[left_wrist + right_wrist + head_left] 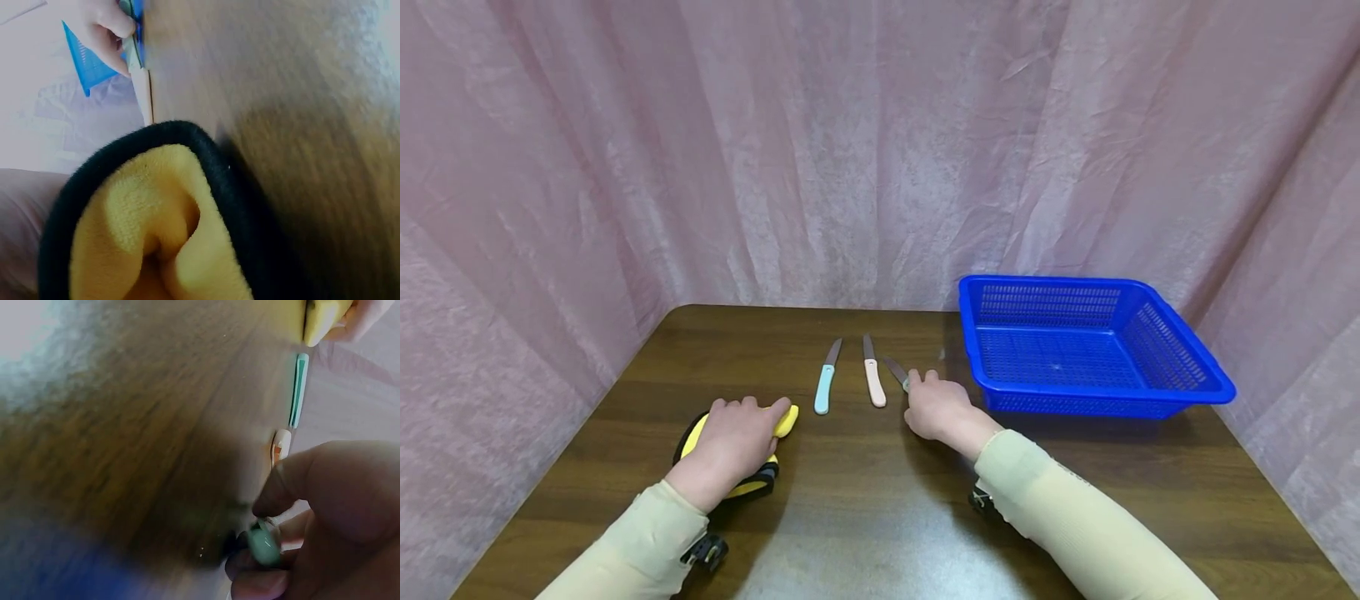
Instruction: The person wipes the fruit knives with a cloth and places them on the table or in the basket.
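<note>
A yellow cloth with dark edging (767, 477), fleecy and folded, is in the grip of my left hand (733, 442) at the table's left. In the left wrist view, the cloth (137, 194) hides most of that hand. My right hand (938, 406) pinches a small knife (894, 370) by its pale green handle (264, 544); its blade points away toward the back left. Whether this knife still touches the table I cannot tell. Left of it lie a knife with a pink handle (875, 383) and a knife with a light blue handle (824, 389), blades toward the back.
A blue plastic basket (1097, 400) with mesh sides stands at the right of the brown wooden table (850, 517), just beyond my right hand. Pink curtains (850, 150) hang behind the table and along both sides.
</note>
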`<state>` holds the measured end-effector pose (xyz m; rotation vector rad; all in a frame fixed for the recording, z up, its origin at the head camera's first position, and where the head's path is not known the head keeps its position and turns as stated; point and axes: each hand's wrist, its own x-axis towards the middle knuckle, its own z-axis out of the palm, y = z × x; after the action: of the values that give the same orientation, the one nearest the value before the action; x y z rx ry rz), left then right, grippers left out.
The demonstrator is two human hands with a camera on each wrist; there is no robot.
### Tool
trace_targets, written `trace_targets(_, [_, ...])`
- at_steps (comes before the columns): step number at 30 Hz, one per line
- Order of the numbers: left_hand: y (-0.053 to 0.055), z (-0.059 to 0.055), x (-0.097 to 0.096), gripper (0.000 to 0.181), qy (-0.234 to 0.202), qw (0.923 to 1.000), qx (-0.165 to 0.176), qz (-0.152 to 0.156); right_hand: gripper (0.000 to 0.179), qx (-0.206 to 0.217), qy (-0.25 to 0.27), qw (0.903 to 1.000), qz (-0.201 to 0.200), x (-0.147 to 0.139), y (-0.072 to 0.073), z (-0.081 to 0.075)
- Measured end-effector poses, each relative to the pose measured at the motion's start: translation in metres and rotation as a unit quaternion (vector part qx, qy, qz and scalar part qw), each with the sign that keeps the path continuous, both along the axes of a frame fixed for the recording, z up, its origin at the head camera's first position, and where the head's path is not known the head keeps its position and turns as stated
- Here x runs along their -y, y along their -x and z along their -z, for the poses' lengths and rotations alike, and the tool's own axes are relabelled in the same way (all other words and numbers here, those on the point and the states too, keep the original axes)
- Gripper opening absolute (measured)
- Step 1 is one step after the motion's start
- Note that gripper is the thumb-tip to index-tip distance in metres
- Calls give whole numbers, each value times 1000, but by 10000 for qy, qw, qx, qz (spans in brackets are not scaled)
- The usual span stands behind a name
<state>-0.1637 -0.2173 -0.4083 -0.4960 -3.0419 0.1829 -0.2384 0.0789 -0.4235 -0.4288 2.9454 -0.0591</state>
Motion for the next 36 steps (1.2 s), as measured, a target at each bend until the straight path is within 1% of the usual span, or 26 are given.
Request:
trace_targets(1, [0, 0, 0, 32, -30, 10000, -5, 3, 70, -31, 27, 10000, -30, -1, -1, 0])
trace_targets(2, [0, 0, 0, 31, -55, 10000, -49, 20, 69, -5, 89, 10000, -25, 0, -6, -6])
trace_targets(4, [-1, -1, -1, 30, -141, 9997, -205, 76, 66, -146, 197, 9997, -90, -1, -9, -7])
trace_targets(6, [-1, -3, -2, 30, -243, 9984, -481, 177, 64, -282, 310, 9990, -147, -3, -11, -6])
trace_targets(8, [-1, -5, -4, 31, -370, 9956, -810, 284, 64, -399, 424, 9981, -196, -6, -10, -2])
trace_targets(9, [-1, -6, -5, 32, -448, 9937, -974, 332, 64, -549, 443, 9971, -272, -9, -6, 8])
trace_targets(10, [-1, -8, -6, 33, -523, 9916, -1124, 373, 64, -596, 481, 9966, -298, -11, -4, 14])
trace_targets(12, [0, -11, -9, 35, -673, 9877, -1337, 442, 66, -837, 545, 9940, -436, -17, 7, 37])
trace_targets(13, [0, -12, -10, 36, -748, 9862, -1401, 462, 66, -889, 570, 9933, -469, -20, 8, 42])
trace_targets(14, [0, -14, -12, 38, -807, 9850, -1448, 478, 66, -1056, 597, 9911, -554, -23, 10, 51])
trace_targets(15, [0, -15, -13, 40, -851, 9844, -1460, 488, 66, -1083, 649, 9903, -576, -24, 8, 50])
trace_targets(16, [0, -16, -15, 42, -889, 9842, -1449, 496, 65, -986, 748, 9908, -542, -24, 2, 42])
trace_targets(17, [0, -17, -17, 43, -924, 9842, -1427, 496, 64, -1003, 824, 9899, -562, -25, -3, 36])
trace_targets(19, [0, -19, -21, 45, -987, 9842, -1389, 483, 62, -893, 989, 9897, -517, -23, -21, 11])
trace_targets(20, [0, -20, -24, 46, -1025, 9841, -1371, 480, 60, -904, 1062, 9887, -540, -23, -27, 3])
trace_targets(21, [1, -21, -26, 46, -1053, 9839, -1361, 480, 59, -836, 1157, 9884, -523, -22, -36, -10])
trace_targets(23, [1, -24, -31, 45, -1110, 9830, -1379, 486, 54, -950, 1294, 9850, -634, -23, -45, -19])
trace_targets(25, [2, -26, -36, 43, -1159, 9816, -1423, 519, 46, -1037, 1449, 9813, -725, -26, -52, -24])
trace_targets(28, [3, -28, -43, 41, -1214, 9793, -1504, 605, 37, -1152, 1690, 9757, -786, -31, -59, -27])
trace_targets(32, [5, -31, -53, 42, -1328, 9748, -1633, 741, 38, -1243, 1994, 9693, -727, -39, -67, -31])
trace_targets(36, [6, -37, -63, 42, -1504, 9684, -1795, 855, 40, -1302, 2175, 9647, -720, -44, -72, -34])
